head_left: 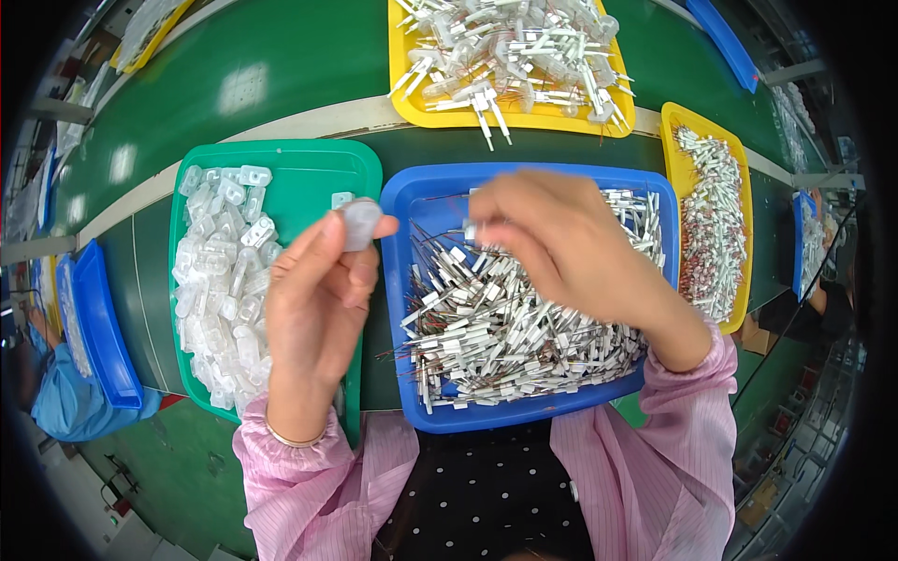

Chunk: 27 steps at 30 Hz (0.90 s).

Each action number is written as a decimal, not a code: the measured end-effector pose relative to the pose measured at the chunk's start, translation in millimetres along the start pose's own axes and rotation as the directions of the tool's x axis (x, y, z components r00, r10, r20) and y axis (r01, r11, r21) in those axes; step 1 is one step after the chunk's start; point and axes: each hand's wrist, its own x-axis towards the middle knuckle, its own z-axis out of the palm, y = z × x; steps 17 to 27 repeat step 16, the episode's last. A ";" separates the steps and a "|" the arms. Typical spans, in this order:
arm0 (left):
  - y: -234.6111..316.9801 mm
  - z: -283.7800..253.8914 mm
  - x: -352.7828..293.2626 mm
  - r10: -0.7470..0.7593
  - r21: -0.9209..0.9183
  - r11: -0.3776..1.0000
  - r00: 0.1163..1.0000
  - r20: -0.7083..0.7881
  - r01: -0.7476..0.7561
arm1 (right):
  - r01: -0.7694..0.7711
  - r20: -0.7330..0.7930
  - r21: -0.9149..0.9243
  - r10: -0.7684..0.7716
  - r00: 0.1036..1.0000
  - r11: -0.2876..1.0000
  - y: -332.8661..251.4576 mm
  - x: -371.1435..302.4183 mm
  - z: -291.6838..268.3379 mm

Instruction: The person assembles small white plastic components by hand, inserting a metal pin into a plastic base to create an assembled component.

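Note:
My left hand (323,290) pinches a translucent plastic cap (359,224) with a rounded outline, between thumb and fingers. It is over the right side of a green tray (323,161), which holds a heap of clear plastic housings (220,271). My right hand (561,238) is above a blue tray (524,416) full of white connectors with thin wires (505,327). Its fingers are pressed together and smeared by motion. Something small and whitish shows at the fingertips, too blurred to name. The two hands are apart, with the tray rims between them.
At the far side, a yellow tray (440,119) holds clear parts with white connectors hanging over its edge. Another yellow tray (671,150) of wired pieces stands at the right. A green conveyor belt (281,75) runs behind. To the left, a person in a blue sleeve (79,393) is near a blue tray (108,327).

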 end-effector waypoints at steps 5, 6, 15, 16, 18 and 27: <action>-12.5 12.1 -7.6 -0.162 -0.140 0.975 0.984 0.072 0.170 | 0.030 -0.110 0.359 0.010 0.994 0.933 -23.3 -4.0 0.3; -13.3 12.9 -8.1 -0.166 -0.139 0.975 0.983 0.075 0.175 | 0.040 -0.231 0.355 0.046 0.972 0.934 -22.3 -5.2 2.6; -10.9 10.8 -9.7 0.009 -0.007 1.000 0.946 0.323 -0.008 | -0.010 -0.222 0.357 0.095 0.970 0.934 -22.0 -11.1 -22.5; -10.3 10.5 -9.5 0.013 0.004 1.000 0.941 0.339 -0.015 | -0.033 -0.201 0.347 0.109 0.973 0.937 -21.7 -11.8 -23.9; -10.3 10.5 -9.5 0.013 0.004 1.000 0.941 0.339 -0.015 | -0.033 -0.201 0.347 0.109 0.973 0.937 -21.7 -11.8 -23.9; -10.3 10.5 -9.5 0.013 0.004 1.000 0.941 0.339 -0.015 | -0.033 -0.201 0.347 0.109 0.973 0.937 -21.7 -11.8 -23.9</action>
